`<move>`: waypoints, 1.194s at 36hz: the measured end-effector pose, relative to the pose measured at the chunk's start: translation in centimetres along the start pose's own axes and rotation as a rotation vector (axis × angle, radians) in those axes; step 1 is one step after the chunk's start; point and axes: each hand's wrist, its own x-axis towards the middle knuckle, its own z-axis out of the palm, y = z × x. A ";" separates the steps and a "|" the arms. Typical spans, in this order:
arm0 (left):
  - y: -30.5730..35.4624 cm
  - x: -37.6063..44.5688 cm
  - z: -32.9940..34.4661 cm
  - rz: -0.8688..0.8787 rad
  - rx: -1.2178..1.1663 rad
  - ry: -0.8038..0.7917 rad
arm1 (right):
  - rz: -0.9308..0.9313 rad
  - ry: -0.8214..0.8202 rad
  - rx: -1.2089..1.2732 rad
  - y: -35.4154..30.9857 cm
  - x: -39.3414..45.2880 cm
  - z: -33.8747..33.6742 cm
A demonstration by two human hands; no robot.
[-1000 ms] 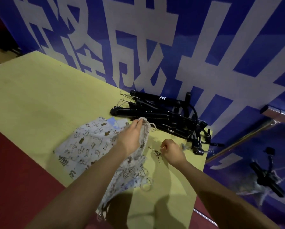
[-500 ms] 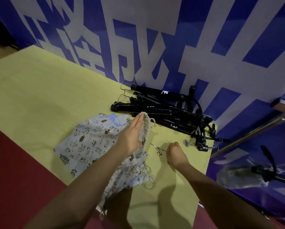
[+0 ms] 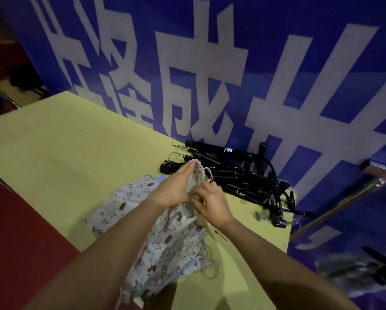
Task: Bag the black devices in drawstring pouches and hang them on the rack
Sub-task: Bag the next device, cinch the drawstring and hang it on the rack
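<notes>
Printed pouch point(image 3: 195, 183) pinched between left hand point(image 3: 176, 189) and right hand point(image 3: 212, 201), above yellow table point(image 3: 64, 157).

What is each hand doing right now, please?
Left hand: closed on the pouch at its mouth.
Right hand: fingers pinching the same pouch lower down.

Table point(image 3: 59, 157): yellow-green top, lying under everything, running from the left edge toward the lower right.
Banner point(image 3: 304, 70): blue with large white characters, standing behind the table's far edge and filling the upper view.
Floor point(image 3: 19, 238): dark red, showing along the table's near left side.
Small metal pin point(image 3: 221, 235): lying on the table near its right part, thin, gold-tipped.
Metal rail point(image 3: 335, 206): slanting beside the table's right end, shining dimly.
</notes>
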 end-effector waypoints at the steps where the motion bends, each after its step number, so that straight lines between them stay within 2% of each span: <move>1: 0.0 -0.1 -0.4 -0.001 -0.002 0.007 | 0.007 0.014 0.000 -0.1 0.3 -0.1; 5: -0.4 -0.1 -1.1 -0.012 -0.006 0.022 | 0.041 0.068 -0.010 0.1 1.5 -1.1; 10: -0.5 0.9 -0.1 -0.045 -0.041 0.091 | 0.178 0.115 -0.059 1.2 2.9 -2.3; 16: -0.3 2.7 0.5 -0.180 -0.075 0.156 | 0.324 -0.167 -0.315 4.5 5.3 -2.9; 19: -0.6 3.6 0.8 -0.238 -0.076 0.156 | 0.336 -0.280 -0.381 6.0 6.5 -2.8; 30: -1.7 6.4 1.2 -0.286 -0.097 0.113 | 0.239 -0.410 -0.647 8.1 9.8 -0.8; 37: -1.4 6.9 1.3 -0.250 -0.083 0.098 | 0.278 -0.427 -0.644 7.5 10.5 -0.9; 43: -1.3 5.7 1.6 -0.235 -0.105 0.152 | 0.297 -0.363 -0.611 6.2 10.2 -2.9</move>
